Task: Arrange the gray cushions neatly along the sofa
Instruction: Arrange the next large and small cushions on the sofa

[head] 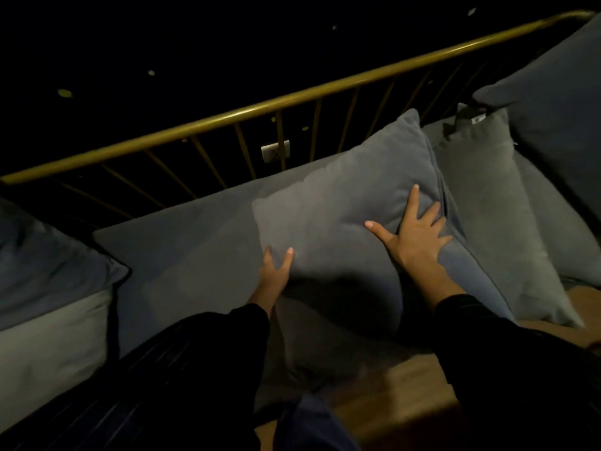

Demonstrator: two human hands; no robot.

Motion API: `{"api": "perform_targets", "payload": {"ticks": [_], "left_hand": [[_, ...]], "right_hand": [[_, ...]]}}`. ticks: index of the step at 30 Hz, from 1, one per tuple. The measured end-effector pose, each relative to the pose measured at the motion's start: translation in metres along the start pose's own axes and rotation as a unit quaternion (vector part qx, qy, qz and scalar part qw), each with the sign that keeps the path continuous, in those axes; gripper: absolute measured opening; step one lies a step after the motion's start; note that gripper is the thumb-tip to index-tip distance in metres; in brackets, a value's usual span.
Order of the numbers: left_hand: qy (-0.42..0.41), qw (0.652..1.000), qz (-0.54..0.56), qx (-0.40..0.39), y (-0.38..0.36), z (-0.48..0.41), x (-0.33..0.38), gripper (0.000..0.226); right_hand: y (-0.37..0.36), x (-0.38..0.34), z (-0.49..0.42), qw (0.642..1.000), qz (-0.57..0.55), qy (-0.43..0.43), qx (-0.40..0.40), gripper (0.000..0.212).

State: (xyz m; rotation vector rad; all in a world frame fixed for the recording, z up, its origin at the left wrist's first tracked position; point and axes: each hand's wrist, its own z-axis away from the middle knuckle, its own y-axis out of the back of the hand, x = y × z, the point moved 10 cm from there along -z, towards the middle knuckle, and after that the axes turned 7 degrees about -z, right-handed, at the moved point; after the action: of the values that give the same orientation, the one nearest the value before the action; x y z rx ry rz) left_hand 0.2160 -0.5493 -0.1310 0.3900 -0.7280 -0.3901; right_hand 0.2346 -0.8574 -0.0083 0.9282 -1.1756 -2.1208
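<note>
A gray square cushion (344, 203) stands tilted on the sofa's gray seat (182, 255), its top corner leaning toward the backrest. My left hand (276, 268) grips its lower left edge, fingers tucked behind and thumb in front. Spread flat, my right hand (416, 229) presses on the cushion's right side, by the seam. A second gray cushion (497, 209) leans just behind it on the right, and a larger dark one (559, 105) rests at the far right. At the left end lies another cushion (48, 271).
A brass rail with thin slanted bars (260, 105) forms the sofa's back, with a white wall socket (275, 150) visible through it. Wooden floor (406, 395) shows below the seat's front edge. The room is dim.
</note>
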Motion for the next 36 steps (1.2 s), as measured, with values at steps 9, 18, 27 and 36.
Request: {"api": "perform_targets", "payload": {"ticks": [9,18,27,36], "left_hand": [[0.022,0.983,0.181,-0.002,-0.013,-0.036,-0.023,0.069],[0.074,0.94,0.334,-0.019,-0.002,-0.066,-0.048,0.083],[0.019,0.932,0.331,-0.147,0.078,0.022,0.028,0.069],[-0.066,0.935,0.348,0.008,0.21,0.037,-0.009,0.062]], "right_hand": [[-0.005,0.003,-0.024,1.0,-0.019,0.016,0.006,0.118],[0.023,0.004,-0.021,0.993,-0.107,-0.042,0.009,0.109],[0.035,-0.007,0.008,0.918,-0.365,-0.155,0.006,0.129],[-0.023,-0.1,0.044,0.875,-0.468,-0.075,-0.102,0.122]]}}
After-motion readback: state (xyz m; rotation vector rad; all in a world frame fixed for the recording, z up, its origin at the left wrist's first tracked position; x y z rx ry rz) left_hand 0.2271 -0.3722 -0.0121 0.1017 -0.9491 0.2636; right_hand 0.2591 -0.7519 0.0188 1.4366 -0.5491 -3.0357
